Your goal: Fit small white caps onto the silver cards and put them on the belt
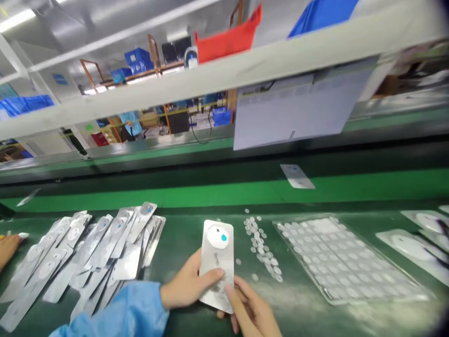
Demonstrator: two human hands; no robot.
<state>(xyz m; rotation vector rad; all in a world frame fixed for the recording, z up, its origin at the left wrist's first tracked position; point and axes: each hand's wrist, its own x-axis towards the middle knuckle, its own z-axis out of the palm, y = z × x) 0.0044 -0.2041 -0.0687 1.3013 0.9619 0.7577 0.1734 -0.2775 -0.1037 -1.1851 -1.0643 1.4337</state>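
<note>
Both hands, left hand (189,283) and right hand (250,309), grip the lower end of a flat silvery rectangular card (217,262) bearing a white round disc with a blue dot near its top; it is held upright just above the green bench (308,313), beside a fanned pile of similar silvery cards (87,252).

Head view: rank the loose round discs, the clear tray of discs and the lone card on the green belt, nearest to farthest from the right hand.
From the right hand, which holds the silver card together with the left hand:
1. Loose round discs, scattered just beyond it, slightly right.
2. Clear tray of discs, farther right on the table.
3. Lone card, far back on the green belt.
</note>
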